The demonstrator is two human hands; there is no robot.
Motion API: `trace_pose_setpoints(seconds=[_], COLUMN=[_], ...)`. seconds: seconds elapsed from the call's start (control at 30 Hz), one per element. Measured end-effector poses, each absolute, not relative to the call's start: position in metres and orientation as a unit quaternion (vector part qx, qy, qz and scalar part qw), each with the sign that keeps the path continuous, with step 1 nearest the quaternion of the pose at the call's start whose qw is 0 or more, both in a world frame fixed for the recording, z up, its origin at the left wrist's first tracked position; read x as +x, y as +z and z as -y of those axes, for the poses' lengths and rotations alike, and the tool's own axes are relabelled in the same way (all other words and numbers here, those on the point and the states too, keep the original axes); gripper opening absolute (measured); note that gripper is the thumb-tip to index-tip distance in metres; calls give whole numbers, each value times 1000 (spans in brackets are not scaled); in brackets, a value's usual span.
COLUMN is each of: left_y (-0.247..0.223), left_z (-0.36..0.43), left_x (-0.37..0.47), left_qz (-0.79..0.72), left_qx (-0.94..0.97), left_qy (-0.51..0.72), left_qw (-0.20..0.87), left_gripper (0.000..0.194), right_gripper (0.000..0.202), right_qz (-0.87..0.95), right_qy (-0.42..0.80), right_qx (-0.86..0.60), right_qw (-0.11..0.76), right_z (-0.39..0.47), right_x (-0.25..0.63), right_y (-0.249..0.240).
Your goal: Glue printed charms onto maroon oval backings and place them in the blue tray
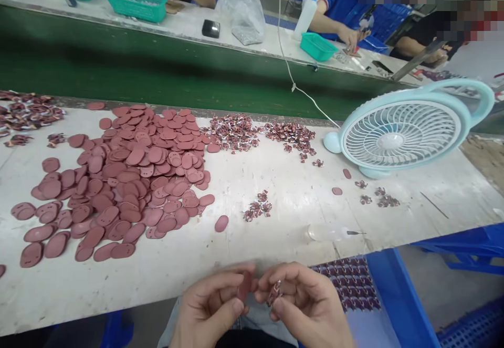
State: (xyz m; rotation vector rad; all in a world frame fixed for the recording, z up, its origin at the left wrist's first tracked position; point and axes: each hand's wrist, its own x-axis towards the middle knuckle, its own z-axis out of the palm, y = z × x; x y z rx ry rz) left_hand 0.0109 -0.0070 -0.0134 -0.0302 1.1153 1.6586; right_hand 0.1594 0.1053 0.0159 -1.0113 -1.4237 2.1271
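Observation:
My left hand point(208, 306) pinches a maroon oval piece point(245, 285) on edge, just below the table's front edge. My right hand point(307, 301) holds a small red-and-white printed piece point(274, 292) close beside it. The two hands nearly touch. On the white table point(275, 190) to the left lies a big heap of maroon ovals point(129, 180). Piles of small printed pieces point(236, 130) sit further back, and a small cluster point(258, 209) lies near the middle.
A pale blue fan point(397, 135) stands at the right, its white cord running up. A clear glue bottle point(328, 231) lies near the front edge. A blue crate point(354, 285) of finished pieces sits below. Other people work across the green conveyor point(157, 70) with teal baskets point(134, 1).

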Motion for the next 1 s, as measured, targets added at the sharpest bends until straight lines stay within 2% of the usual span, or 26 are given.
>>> trace_pose_setpoints(seconds=[0.13, 0.23, 0.57, 0.77, 1.0], left_y=[-14, -12, -7, -10, -9], left_z=[7, 6, 1, 4, 6], left_x=[14, 17, 23, 19, 20], left_qz=[-484, -493, -481, -563, -566], left_qx=[36, 38, -9, 63, 73], left_qy=[696, 686, 698, 651, 653], left_qw=[529, 533, 530, 506, 498], left_gripper=[23, 25, 25, 27, 22], right_gripper=[17, 18, 7, 15, 19], right_qz=[584, 640, 671, 615, 545], right_qy=[687, 635, 583, 631, 704], right_qx=[-352, -359, -391, -430, -415], right_qw=[251, 243, 238, 196, 186], right_z=[-105, -108, -104, -103, -105], right_x=[154, 150, 146, 154, 154], right_y=[17, 22, 20, 13, 11])
